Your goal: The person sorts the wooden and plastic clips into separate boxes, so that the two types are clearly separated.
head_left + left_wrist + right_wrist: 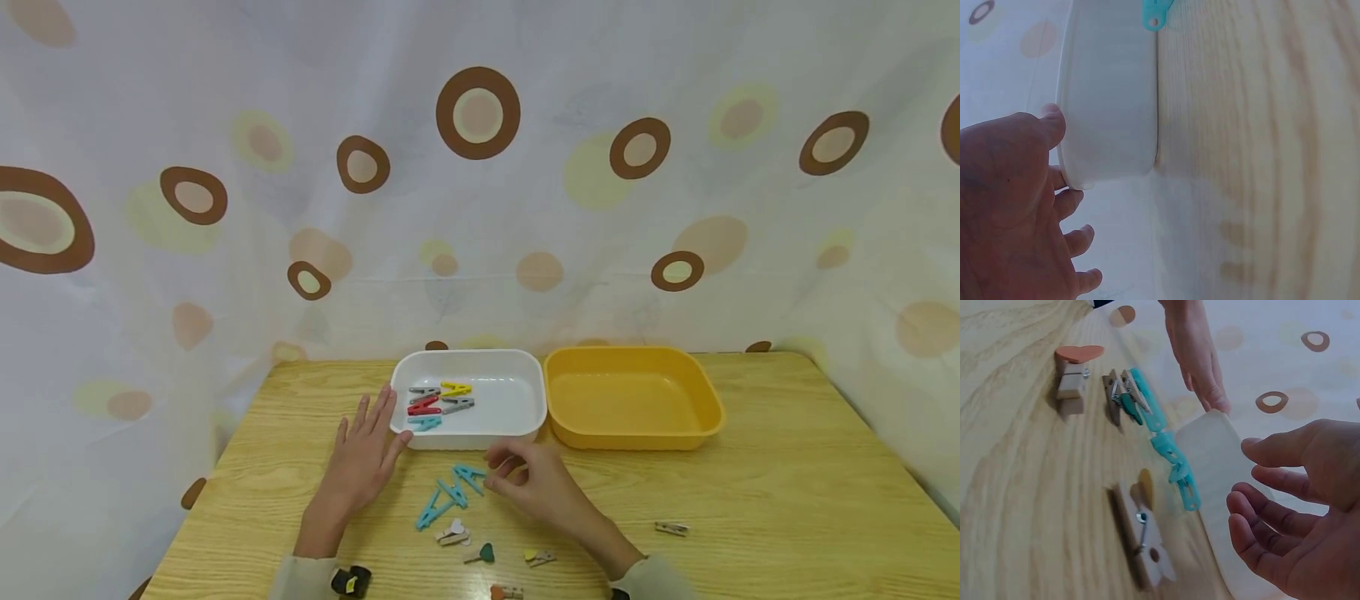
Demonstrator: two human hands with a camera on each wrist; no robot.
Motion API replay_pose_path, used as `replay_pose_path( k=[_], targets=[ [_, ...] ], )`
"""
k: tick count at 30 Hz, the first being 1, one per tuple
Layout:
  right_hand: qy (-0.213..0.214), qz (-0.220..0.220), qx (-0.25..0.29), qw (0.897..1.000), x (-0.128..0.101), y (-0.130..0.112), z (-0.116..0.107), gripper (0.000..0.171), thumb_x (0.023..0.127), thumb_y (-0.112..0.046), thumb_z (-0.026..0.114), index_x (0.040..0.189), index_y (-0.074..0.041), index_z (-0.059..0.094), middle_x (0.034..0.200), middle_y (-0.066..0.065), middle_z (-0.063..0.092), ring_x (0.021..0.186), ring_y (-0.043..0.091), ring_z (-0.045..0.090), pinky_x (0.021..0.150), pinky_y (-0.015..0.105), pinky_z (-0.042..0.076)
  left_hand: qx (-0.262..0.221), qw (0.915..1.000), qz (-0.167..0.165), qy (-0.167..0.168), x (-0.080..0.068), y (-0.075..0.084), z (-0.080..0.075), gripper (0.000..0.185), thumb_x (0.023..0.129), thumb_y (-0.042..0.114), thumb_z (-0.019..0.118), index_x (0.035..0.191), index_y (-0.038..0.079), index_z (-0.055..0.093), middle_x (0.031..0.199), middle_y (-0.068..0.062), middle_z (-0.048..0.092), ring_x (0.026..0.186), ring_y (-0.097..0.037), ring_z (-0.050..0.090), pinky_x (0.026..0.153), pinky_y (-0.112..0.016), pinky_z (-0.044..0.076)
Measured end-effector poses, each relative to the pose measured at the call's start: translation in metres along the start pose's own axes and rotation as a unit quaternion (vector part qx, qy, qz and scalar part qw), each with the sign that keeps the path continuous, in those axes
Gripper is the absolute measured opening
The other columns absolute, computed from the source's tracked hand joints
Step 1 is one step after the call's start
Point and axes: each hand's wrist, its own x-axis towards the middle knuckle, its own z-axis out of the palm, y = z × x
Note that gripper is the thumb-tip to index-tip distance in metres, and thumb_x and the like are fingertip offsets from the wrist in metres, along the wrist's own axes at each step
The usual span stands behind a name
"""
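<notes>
Head view: white tray (517, 412) holds five pegs; three teal pegs (450, 493) on table; both grips slack, holding nothing.

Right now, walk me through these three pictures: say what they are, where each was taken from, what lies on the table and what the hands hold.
These are one person's two bare hands, filmed by three cameras at one moment. The wide picture comes from a camera on the head, looking down at a wooden table. The other two come from cameras on the wrists, so each shows its own hand very close.

On the table stand a white tray with several coloured clothes pegs in it, and an empty yellow tray beside it. In front of the trays lie three teal pegs and a few small wooden pegs.

The left hand lies flat, fingers straight, touching the white tray's corner. The right hand is over the table next to the teal pegs, fingers loosely curled; it holds nothing.
</notes>
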Motion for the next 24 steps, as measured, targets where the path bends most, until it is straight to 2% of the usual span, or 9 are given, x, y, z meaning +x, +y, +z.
replay_pose_path(
  k=[8,24],
  targets=[
    [-0.003,0.002,-0.026,1.000,0.000,0.005,0.009,0.023,0.089,-0.007,0.080,0.108,-0.002,0.070,0.102,0.008,0.070,0.088,0.025,0.066,0.073,0.031,0.057,0.000,1.0000,-0.001,0.000,0.001,0.000,0.000,0.070,0.110,0.042,0.045,0.163,0.002,0.022,0.170,-0.012,0.019,0.154,-0.044,0.016,0.117,-0.072,0.014],
    [-0.013,0.023,-0.082,0.996,0.005,0.013,0.023,0.031,0.083,-0.011,0.084,0.110,-0.004,0.071,0.104,0.004,0.065,0.087,0.015,0.060,0.077,0.028,0.054,0.000,1.0000,-0.002,0.003,0.001,0.000,0.000,0.071,0.109,0.044,0.045,0.163,0.003,0.022,0.170,-0.012,0.019,0.154,-0.043,0.017,0.117,-0.071,0.015]
  ],
)
